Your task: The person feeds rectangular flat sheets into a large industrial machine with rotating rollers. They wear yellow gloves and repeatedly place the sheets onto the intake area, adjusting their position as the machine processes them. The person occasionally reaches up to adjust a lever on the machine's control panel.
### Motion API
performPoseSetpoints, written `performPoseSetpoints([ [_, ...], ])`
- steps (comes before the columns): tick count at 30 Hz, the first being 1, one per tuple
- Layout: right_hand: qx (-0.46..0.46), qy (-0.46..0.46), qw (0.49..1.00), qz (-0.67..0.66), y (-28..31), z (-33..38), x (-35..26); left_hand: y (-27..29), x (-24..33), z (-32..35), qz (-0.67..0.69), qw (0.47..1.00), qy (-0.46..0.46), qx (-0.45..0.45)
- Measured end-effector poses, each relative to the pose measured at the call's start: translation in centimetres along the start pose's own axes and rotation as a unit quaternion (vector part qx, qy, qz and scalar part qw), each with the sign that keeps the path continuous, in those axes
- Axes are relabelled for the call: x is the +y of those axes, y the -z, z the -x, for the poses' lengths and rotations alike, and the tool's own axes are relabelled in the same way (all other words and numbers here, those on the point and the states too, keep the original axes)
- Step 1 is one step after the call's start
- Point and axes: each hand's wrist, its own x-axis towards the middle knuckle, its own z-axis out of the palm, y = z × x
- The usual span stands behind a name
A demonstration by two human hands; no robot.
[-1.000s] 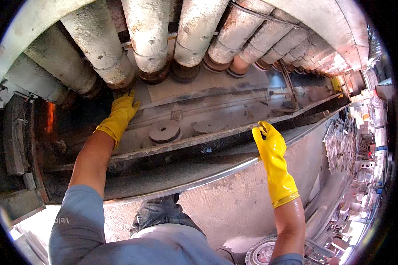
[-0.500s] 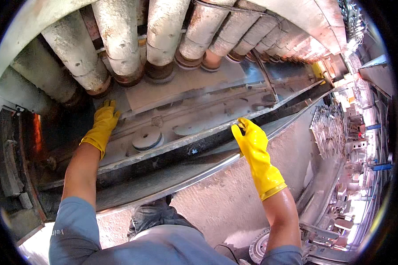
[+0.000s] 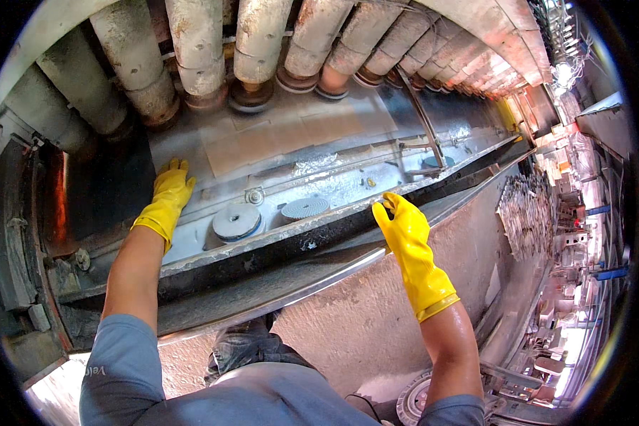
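Yellow rubber gloves cover both hands of the person at the machine. The left hand lies flat, fingers spread and released, on the wet grey metal bed of the long trough, gripping nothing. Just to the right of that palm sits a small bolt head, and a little further right and nearer the person are two round grey discs: the near disc, smooth-topped, and the dotted disc beside it. Both discs rest on the bed, apart from either glove.

The right hand is at the dark front rim of the trough, fingers curled over its upper edge, thumb raised; whether the fingers actually clamp the rim cannot be told. The discs lie to the left of this hand, beyond the rim.

Above both hands a row of thick, crusted cylinders hangs over the bed, running away to the far right. Left of the left hand, an orange glow shows in the dark housing. Below the rim stands a rough concrete wall.
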Motion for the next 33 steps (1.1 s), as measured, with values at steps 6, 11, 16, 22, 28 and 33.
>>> performPoseSetpoints([
  [6, -0.001, 0.004, 1.0, 0.008, 0.5, 0.7, 0.2, 0.3, 0.7, 0.9, 0.002, 1.0, -0.002, -0.005],
  [11, -0.007, -0.003, 1.0, -0.001, 0.6, 0.8, 0.5, -0.3, 0.8, 1.2, 0.017, 1.0, -0.011, 0.025],
  [16, 0.0, 0.01, 1.0, 0.013, 0.9, 0.9, 0.3, -1.7, -0.3, 0.6, 0.011, 0.999, -0.021, 0.033],
  [22, -0.001, 0.001, 1.0, 0.019, 1.0, 1.2, 0.7, -0.9, 0.9, 1.3, 0.027, 0.999, -0.017, 0.031],
  [28, -0.007, -0.003, 1.0, 0.015, 1.0, 1.1, 0.8, -2.6, 0.0, 1.0, 0.023, 0.998, -0.022, 0.059],
  [33, -0.005, -0.01, 1.0, 0.005, 0.8, 1.3, 1.8, -1.2, 1.3, 1.7, 0.025, 0.998, -0.025, 0.053],
])
